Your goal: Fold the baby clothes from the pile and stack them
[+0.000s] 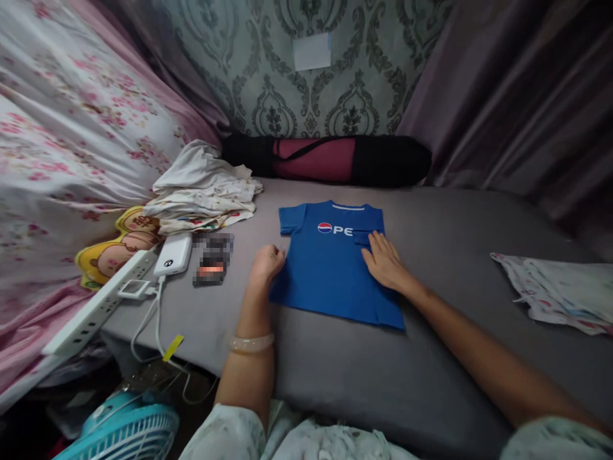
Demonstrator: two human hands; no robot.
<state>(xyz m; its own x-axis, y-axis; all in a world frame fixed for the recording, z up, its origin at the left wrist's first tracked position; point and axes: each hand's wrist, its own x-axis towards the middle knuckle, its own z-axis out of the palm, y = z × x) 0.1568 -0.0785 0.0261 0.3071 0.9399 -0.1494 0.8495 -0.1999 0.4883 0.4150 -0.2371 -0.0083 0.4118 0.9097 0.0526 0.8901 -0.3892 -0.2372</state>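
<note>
A blue T-shirt [330, 275] with a round logo and the letters "PE" lies on the grey sheet [325, 358], collar away from me. Its left sleeve sticks out, while the right sleeve is folded in over the chest. My right hand [383, 260] rests on the folded sleeve, palm down with fingers extended. At the shirt's left edge, my left hand [271, 262] is closed, its fingertips curled at the blue fabric; the fabric between them is hardly visible.
Crumpled light clothes [201, 185], a white power bank [173, 254] and a power strip [103, 303] are left. A black and red bag [325, 158] lies behind. Folded cloth [565, 291] is right, a blue fan [124, 428] lower left.
</note>
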